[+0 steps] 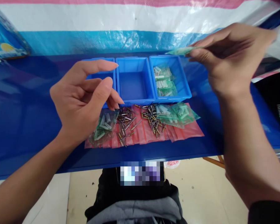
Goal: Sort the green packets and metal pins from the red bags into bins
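My right hand (233,62) pinches a small green plastic bag (180,50) between thumb and fingers, above the back of the right blue bin (185,84). Inside that bin lie several green bags (164,84) with pale tube-like pieces. My left hand (80,96) hovers before the left blue bin (100,75), holding nothing, its thumb and index finger apart. Below it rests a clear-green bag (104,124) of similar pieces. Two piles of pop rivets (152,121) lie on a row of red plastic bags (140,137). More green bags (179,114) lie on the row's right end.
The middle blue bin (134,85) stands between the other two on the blue tabletop (32,124). A striped plastic sheet (84,18) hangs behind. At the far left stands a printed blue package (7,37); black fabric (273,99) lies right. A phone (141,174) rests on my lap.
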The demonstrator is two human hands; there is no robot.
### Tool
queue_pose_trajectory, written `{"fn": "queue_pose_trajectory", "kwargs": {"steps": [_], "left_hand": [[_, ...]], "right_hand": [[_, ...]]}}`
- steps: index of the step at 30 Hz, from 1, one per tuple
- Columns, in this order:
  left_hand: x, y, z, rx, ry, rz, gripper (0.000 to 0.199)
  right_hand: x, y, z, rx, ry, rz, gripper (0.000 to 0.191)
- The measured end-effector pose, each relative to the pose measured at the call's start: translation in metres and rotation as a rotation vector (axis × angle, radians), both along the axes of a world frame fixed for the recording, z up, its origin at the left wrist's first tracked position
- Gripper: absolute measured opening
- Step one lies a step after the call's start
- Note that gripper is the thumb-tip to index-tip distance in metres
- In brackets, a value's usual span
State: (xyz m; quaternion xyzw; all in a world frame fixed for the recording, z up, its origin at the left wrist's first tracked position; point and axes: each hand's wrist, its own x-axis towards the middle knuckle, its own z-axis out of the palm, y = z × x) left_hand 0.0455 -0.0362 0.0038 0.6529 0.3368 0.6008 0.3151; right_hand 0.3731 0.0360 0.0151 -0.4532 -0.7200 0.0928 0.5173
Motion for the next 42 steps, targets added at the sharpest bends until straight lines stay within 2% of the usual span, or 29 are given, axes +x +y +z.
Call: {"fn": "queue_pose_trajectory", "kwargs": {"steps": [4, 6, 11, 16, 19, 22, 26, 28, 29, 31, 35, 39, 42], "left_hand": [[0.001, -0.001, 0.0, -0.019, 0.024, 0.009, 0.027], [0.001, -0.001, 0.0, 0.01, 0.036, 0.018, 0.026], [-0.001, 0.0, 0.0, 0.049, 0.073, 0.062, 0.024], [0.0, -0.001, -0.001, 0.089, 0.134, 0.089, 0.024], [0.001, 0.001, 0.0, 0.098, 0.157, 0.126, 0.023], [-0.009, 0.009, 0.005, 0.173, 0.244, 0.14, 0.021], [-0.038, 0.008, 0.016, 0.287, 0.529, 0.134, 0.026], [-0.057, -0.004, 0.019, 0.268, 0.761, 0.093, 0.028], [-0.065, -0.013, 0.019, 0.36, 0.839, 0.042, 0.028], [-0.078, -0.031, 0.014, 0.469, 0.951, -0.038, 0.041], [-0.087, -0.06, -0.003, 0.45, 1.192, -0.042, 0.049], [-0.083, -0.067, -0.014, 0.432, 1.177, 0.015, 0.052], [-0.08, -0.065, -0.015, 0.527, 1.127, 0.034, 0.05]], "right_hand": [[0.002, -0.004, 0.004, -0.049, -0.39, -0.029, 0.019], [0.002, -0.005, 0.005, -0.059, -0.53, -0.015, 0.017], [-0.004, -0.012, 0.002, -0.066, -0.635, 0.049, 0.038], [-0.015, -0.024, -0.008, -0.138, -0.821, 0.124, 0.061], [-0.026, -0.032, -0.007, -0.119, -0.784, 0.074, 0.064], [-0.038, -0.038, -0.002, -0.091, -0.733, 0.023, 0.056], [-0.045, -0.038, 0.001, 0.035, -0.732, -0.034, 0.051], [-0.044, -0.037, 0.001, 0.111, -0.715, -0.051, 0.048], [-0.044, -0.037, 0.001, 0.14, -0.702, -0.054, 0.045], [-0.043, -0.039, 0.001, 0.195, -0.68, -0.055, 0.039], [-0.045, -0.045, 0.002, 0.308, -0.674, -0.043, 0.027], [-0.051, -0.046, 0.001, 0.454, -0.637, -0.002, 0.025], [-0.055, -0.045, -0.001, 0.452, -0.645, -0.01, 0.029]]}}
